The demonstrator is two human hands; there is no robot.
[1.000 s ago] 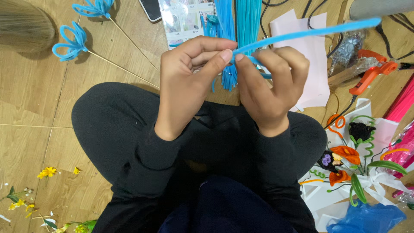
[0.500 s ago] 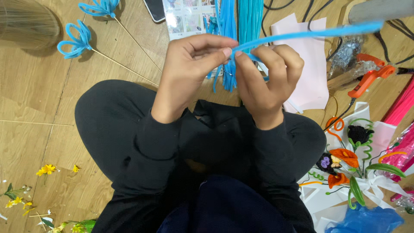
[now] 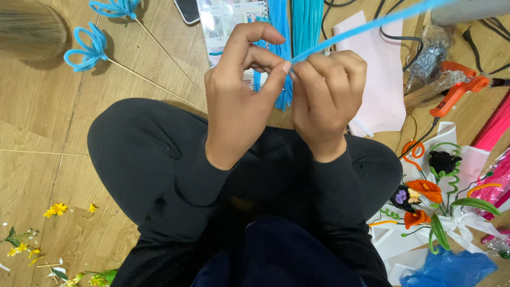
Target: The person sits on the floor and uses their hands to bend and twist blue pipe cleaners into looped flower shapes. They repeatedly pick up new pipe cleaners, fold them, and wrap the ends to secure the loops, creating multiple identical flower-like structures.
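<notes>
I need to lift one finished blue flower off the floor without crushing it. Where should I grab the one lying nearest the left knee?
Probably by its thin stick, not the looped blue petals, which look soft and easy to bend. The stick lies flat on the wooden floor, running down-right from the flower head, with bare floor on both sides. Come from above and pinch it across its middle.

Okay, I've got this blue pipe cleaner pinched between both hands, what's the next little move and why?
Probably bend the free length round into a loop. The left hand and right hand pinch one end of the blue pipe cleaner, whose long tail runs straight, while the finished blue flower on the floor shows looped petals.
</notes>
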